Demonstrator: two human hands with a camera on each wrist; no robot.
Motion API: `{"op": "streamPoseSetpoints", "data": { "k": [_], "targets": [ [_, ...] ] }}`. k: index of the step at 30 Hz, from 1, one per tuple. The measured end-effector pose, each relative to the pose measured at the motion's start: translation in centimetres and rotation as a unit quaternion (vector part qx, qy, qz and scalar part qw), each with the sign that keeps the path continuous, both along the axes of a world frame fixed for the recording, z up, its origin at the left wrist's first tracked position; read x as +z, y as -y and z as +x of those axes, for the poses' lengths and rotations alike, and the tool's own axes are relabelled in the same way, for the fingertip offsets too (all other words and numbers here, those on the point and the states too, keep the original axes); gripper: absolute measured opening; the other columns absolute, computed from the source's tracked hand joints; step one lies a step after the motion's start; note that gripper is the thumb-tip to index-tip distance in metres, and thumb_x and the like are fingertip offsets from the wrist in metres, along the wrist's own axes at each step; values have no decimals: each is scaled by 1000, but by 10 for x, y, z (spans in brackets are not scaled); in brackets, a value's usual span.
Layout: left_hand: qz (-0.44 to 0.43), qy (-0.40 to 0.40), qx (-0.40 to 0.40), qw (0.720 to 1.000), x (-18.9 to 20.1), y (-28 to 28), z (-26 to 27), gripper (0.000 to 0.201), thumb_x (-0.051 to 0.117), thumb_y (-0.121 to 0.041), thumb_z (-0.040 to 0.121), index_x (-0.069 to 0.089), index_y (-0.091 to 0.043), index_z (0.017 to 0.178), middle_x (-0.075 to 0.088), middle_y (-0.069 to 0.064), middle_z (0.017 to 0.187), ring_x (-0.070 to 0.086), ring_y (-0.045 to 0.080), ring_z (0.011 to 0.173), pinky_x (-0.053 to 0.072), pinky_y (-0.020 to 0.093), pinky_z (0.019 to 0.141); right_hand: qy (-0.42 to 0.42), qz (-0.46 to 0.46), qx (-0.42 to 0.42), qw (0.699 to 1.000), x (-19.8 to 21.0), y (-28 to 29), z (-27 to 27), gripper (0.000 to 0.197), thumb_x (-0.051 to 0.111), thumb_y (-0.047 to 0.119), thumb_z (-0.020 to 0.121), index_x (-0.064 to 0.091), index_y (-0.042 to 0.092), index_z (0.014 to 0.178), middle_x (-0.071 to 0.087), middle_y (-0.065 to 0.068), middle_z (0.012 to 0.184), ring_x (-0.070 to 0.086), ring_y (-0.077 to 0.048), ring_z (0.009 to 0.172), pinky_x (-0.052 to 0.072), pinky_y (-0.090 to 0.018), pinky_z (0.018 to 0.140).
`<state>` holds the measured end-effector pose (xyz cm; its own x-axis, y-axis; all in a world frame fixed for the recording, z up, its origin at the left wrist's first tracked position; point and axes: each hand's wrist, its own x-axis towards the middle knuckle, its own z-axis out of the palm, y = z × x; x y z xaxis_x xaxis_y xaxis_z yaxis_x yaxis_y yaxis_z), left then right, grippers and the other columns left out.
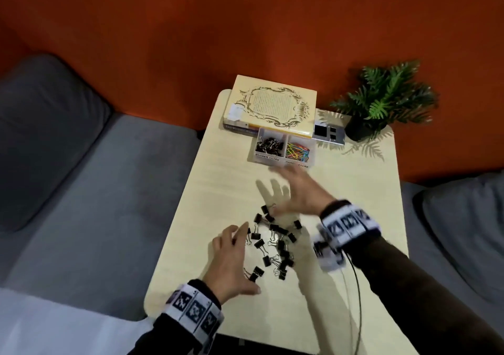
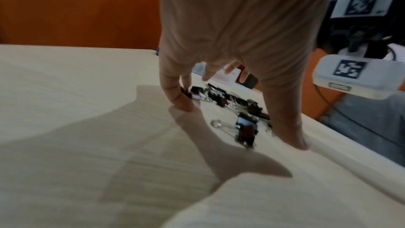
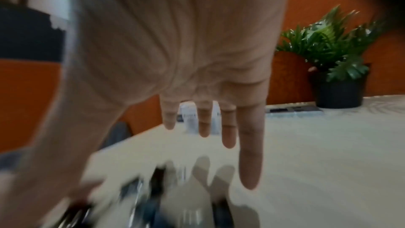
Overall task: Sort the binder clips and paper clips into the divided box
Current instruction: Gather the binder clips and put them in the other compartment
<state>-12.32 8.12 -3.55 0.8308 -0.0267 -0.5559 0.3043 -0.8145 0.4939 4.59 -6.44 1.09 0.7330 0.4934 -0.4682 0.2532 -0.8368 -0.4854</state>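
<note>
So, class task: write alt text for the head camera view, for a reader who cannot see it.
Two open hands, left hand and right hand, hover around black binder clips scattered on a pale table. Beyond stands a divided box holding binder clips and coloured paper clips.

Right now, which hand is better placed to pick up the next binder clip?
Left. The left hand has fingertips down at the loose binder clips; the right hand hovers open above them, blurred.

The right hand (image 3: 175, 49) spreads straight fingers (image 3: 249, 153) above the table (image 3: 328, 162), blurred binder clips (image 3: 157, 185) beneath, potted plant (image 3: 335, 68) behind.
</note>
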Motion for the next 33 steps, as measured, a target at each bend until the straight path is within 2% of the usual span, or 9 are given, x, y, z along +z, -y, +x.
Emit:
{"op": "streamPoseSetpoints", "data": {
  "k": [3,6,8,11,14,17,20,27,33],
  "targets": [
    [51,31,-37,998,-12,17,2,138,86,-52,49,-4,-22,150,6,6,153,16,28,132,25,37,117,-53,-136,110,983,-20,23,-55,133,88,41,42,-6,49,136,0,0,153,14,-31,134,42,-57,100],
    [78,69,-40,994,-21,25,14,128,82,-53,55,4,-17,150,12,7,152,23,29,130,25,38,115,-5,-146,127,981,-41,32,-82,138,89,39,43,-14,50,134,-3,3,152,15,-31,130,47,-50,96],
    [65,95,-23,993,-26,25,24,108,78,-46,66,15,-19,149,22,5,150,30,27,126,29,36,112,22,-107,85,990,-49,31,-85,124,84,39,53,-6,46,137,5,1,151,19,-28,128,47,-46,94],
    [43,131,-7,990,-27,21,40,70,69,-29,81,34,-25,141,40,2,138,41,25,117,36,33,106,55,-38,20,998,-56,26,-82,87,73,34,72,18,37,140,25,-4,145,28,-26,123,48,-43,93],
    [20,143,13,989,-25,17,56,44,65,-13,83,52,-22,124,51,3,123,50,27,107,43,35,98,79,19,-38,996,-61,21,-81,60,67,22,80,39,27,133,42,-7,130,37,-26,114,45,-38,95],
    [5,155,34,987,-25,16,68,25,58,-5,83,62,-16,105,58,6,109,60,28,97,53,40,85,104,46,-73,991,-61,17,-82,39,62,15,83,52,18,121,50,-10,118,44,-28,106,42,-31,88],
    [8,155,48,987,-23,16,75,20,56,-2,81,65,-15,94,61,6,105,64,26,90,57,39,77,114,56,-92,988,-59,14,-82,28,61,13,83,57,14,111,53,-11,112,48,-29,100,41,-29,81],
    [22,130,61,989,-17,18,81,14,62,-4,76,66,-17,77,66,4,95,64,23,85,57,34,72,87,40,-121,988,-59,13,-78,24,62,4,75,62,11,98,52,-13,106,54,-32,92,42,-28,74],
    [31,112,52,992,-12,19,82,16,63,-3,74,68,-18,76,67,1,92,65,21,84,57,31,71,76,28,-128,988,-51,15,-75,17,62,6,78,66,9,94,56,-9,105,58,-26,89,34,-20,67]
  ]
}}
